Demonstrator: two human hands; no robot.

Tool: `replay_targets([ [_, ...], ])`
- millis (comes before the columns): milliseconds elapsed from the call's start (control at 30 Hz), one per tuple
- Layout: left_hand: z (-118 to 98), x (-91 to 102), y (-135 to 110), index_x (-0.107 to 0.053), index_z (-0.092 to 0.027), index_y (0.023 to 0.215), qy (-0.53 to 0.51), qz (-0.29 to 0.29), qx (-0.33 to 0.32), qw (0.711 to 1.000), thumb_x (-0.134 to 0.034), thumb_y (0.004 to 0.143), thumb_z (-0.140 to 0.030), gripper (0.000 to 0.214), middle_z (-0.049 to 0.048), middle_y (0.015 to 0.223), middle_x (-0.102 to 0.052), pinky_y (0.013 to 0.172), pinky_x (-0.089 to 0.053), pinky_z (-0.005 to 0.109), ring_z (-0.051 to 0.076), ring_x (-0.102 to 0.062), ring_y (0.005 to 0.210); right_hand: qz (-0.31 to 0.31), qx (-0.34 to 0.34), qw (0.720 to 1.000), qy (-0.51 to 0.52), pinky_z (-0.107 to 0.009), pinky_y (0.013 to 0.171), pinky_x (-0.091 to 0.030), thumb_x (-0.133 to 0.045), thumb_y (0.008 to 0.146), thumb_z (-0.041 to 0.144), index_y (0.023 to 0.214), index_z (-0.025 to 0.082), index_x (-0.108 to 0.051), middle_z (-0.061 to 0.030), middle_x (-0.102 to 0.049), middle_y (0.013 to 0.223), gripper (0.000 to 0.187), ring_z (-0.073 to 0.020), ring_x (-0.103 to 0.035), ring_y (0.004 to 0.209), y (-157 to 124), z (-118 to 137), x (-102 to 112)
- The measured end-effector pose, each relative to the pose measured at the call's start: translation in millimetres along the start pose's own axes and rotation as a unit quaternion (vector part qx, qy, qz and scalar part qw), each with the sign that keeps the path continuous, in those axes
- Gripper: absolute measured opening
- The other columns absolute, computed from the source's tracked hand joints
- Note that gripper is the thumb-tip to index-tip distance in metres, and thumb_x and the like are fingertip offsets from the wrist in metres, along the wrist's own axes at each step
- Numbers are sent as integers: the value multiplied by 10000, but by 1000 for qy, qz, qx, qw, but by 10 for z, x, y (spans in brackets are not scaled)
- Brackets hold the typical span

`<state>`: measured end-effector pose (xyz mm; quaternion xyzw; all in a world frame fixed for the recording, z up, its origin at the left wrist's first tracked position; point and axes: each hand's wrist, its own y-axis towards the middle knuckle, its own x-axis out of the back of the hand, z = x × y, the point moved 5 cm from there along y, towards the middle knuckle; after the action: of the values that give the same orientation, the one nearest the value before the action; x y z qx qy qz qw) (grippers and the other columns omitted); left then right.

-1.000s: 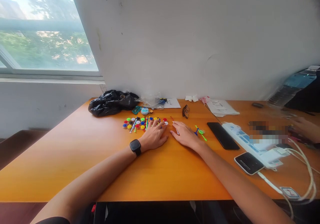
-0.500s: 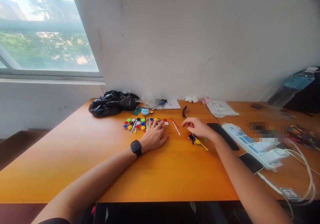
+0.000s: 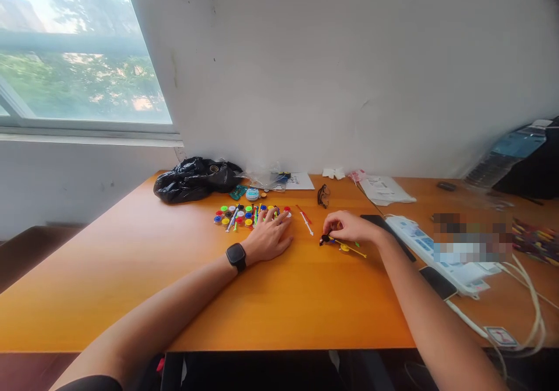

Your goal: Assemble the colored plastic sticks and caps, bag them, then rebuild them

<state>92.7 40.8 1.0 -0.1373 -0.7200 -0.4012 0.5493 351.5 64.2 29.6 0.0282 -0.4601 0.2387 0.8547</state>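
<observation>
My left hand (image 3: 267, 238), with a black watch (image 3: 236, 257) on its wrist, rests on the table with its fingers spread over the right part of a group of small coloured round pieces (image 3: 225, 222) and thin sticks (image 3: 234, 219). My right hand (image 3: 347, 228) pinches a small black round piece (image 3: 325, 238) just above the tabletop. Under and beside its fingers lie a yellow stick (image 3: 358, 253), a yellow round piece (image 3: 345, 248) and a bit of green. Between the two hands are a red stick (image 3: 302, 212) and a white stick (image 3: 308, 226).
A black plastic bag (image 3: 196, 181) lies at the back left, with a small round tin (image 3: 252, 194) near it. Glasses (image 3: 323, 195) are behind my right hand. To the right are a white power strip (image 3: 419, 245), a phone (image 3: 438, 283), cables and a large bottle (image 3: 502, 152).
My right hand has come down onto the small pile and closed its fingers on the black round piece, which has shifted slightly left. My left hand has stayed in place.
</observation>
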Motion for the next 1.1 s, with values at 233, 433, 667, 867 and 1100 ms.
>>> replay_targets([
  [233, -13, 35, 16, -597, -230, 1422, -17, -30, -10, 999, -606, 985, -383, 463, 120, 1499, -583, 1109, -395, 585, 381, -452, 1346, -6, -1, 999, 41, -274, 652, -495, -694, 730, 247, 885, 162, -763, -70, -762, 837, 189, -197, -665, 741, 18, 96, -57],
  [433, -80, 118, 31, -604, -229, 1392, -54, -69, -57, 994, -548, 1012, -275, 387, 113, 1359, -668, 1059, -448, 511, 318, -534, 1272, -157, 47, 981, 101, -277, 628, -444, -686, 847, 395, 1062, 174, -716, -33, -687, 868, 310, -148, -579, 694, 71, 255, -6],
  [667, -103, 255, 28, -504, -235, 1481, -105, -116, -48, 987, -536, 1055, -340, 440, 128, 1411, -631, 1034, -487, 470, 296, -594, 1244, -79, 101, 934, 333, -300, 662, -521, -755, 857, 412, 1193, 203, -600, 0, -646, 830, 425, -149, -611, 688, 210, 604, -510],
  [867, -108, 252, 15, -588, -227, 1314, -108, -124, -67, 984, -516, 1070, -321, 270, 103, 1282, -687, 975, -507, 421, 256, -643, 1140, -36, 85, 898, 431, -320, 702, -518, -659, 907, 430, 892, 186, -623, -22, -659, 762, 247, -166, -642, 693, 271, 694, -736],
  [1100, -95, 218, 16, -605, -213, 1191, -118, -134, -68, 982, -571, 1014, -290, 197, 113, 1210, -682, 928, -525, 404, 253, -653, 1077, -47, 88, 894, 438, -308, 712, -526, -744, 861, 457, 969, 184, -651, -13, -678, 819, 308, -156, -644, 716, 282, 687, -723],
])
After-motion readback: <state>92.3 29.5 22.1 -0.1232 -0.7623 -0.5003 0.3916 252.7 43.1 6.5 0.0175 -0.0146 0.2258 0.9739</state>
